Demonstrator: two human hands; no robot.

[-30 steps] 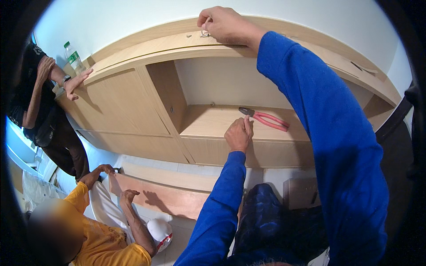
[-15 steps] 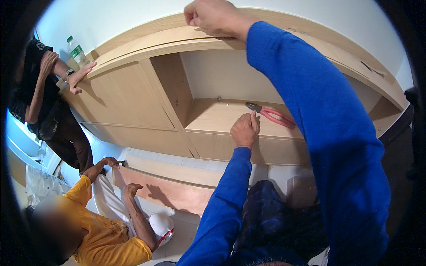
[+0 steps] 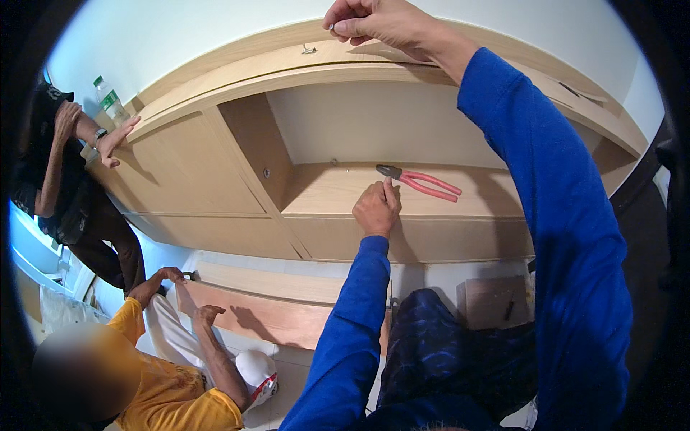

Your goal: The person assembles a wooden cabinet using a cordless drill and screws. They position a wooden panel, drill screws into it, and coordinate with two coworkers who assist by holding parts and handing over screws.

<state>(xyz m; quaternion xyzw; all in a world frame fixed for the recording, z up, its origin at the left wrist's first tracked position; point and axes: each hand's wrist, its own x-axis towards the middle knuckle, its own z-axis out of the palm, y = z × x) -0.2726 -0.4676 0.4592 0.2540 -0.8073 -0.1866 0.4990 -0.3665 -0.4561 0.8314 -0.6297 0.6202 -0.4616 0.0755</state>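
My right hand is raised over the top board of a light wood cabinet. Its thumb and fingers pinch a small metal fitting, too small to name more exactly. Other little metal fittings lie on that top board, just left of the hand. My left hand is closed at the front edge of the open compartment, thumb up; whatever is inside its fingers is hidden. Right behind it, pliers with red handles lie on the compartment's shelf, jaws toward the left.
At the left a person in black rests a hand on the cabinet beside a plastic bottle. Lower left, a person in a yellow shirt is at a wooden board on the floor. A brown box stands below the cabinet.
My right hand has lifted off the cabinet top and moved right, now with a small metal fitting in its fingers. Fittings on the top board have come into sight. The whole view has shifted slightly.
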